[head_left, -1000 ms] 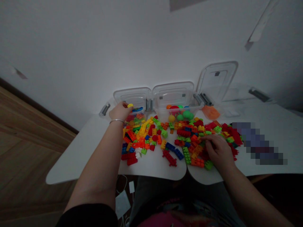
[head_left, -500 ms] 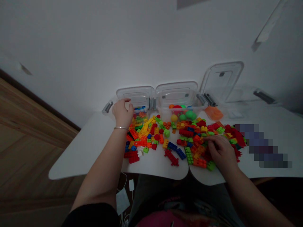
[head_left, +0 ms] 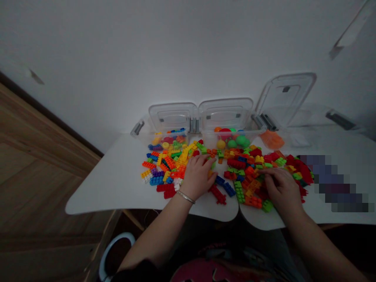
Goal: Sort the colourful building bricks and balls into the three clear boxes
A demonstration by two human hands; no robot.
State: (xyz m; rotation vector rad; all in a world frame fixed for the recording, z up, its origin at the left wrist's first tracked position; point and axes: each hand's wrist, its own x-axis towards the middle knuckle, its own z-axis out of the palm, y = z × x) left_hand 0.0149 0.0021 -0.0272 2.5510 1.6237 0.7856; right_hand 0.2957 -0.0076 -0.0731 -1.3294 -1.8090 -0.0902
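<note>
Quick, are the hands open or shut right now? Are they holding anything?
Left hand: open, thumb apart from fingers, over the toy blocks; can't tell if it grips one.
Right hand: fingers bent at the toy blocks; holding can't be told.

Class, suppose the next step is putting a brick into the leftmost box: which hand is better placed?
Probably the left hand: it is over the left pile, nearer the leftmost box. The right hand is at the right pile, farther from that box.
</note>
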